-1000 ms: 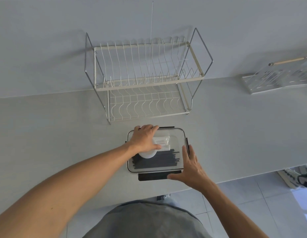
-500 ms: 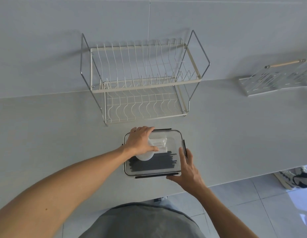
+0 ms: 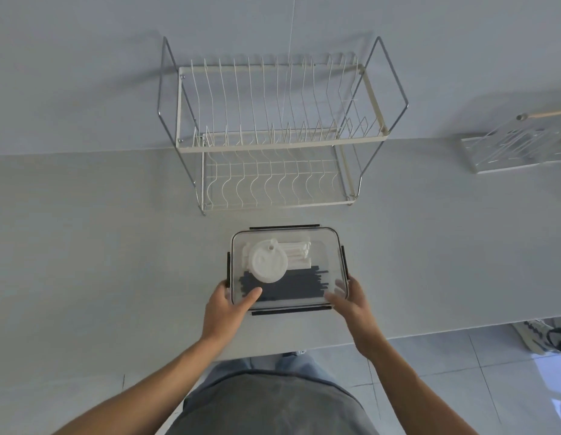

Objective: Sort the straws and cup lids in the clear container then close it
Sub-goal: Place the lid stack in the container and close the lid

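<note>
At the near edge of the counter [image 3: 84,246], the clear container [image 3: 323,246] sits between my hands, lid on, just in front of the dish rack [image 3: 273,136].

My left hand [image 3: 227,306] grips the near-left corner, thumb pressed flat on the lid, fingers wrapped round the side. My right hand [image 3: 351,301] cups the near-right corner, fingers loosely spread against the wall.

Risks, as I judge them:
- Black latches [image 3: 290,312] look unsnapped on all four sides. Lift now and the lid could pop off.
- Uneven pressing could seat one corner only.
- Container is near the counter edge; a shove could slide it off.

Count: one white cup lid [image 3: 268,265] visible, more beneath cannot be told. Black straws [image 3: 291,285], one bundle, too many to count. White straws [image 3: 296,254], several, number unclear. One rack; one wire basket [image 3: 518,146] far right.
</note>
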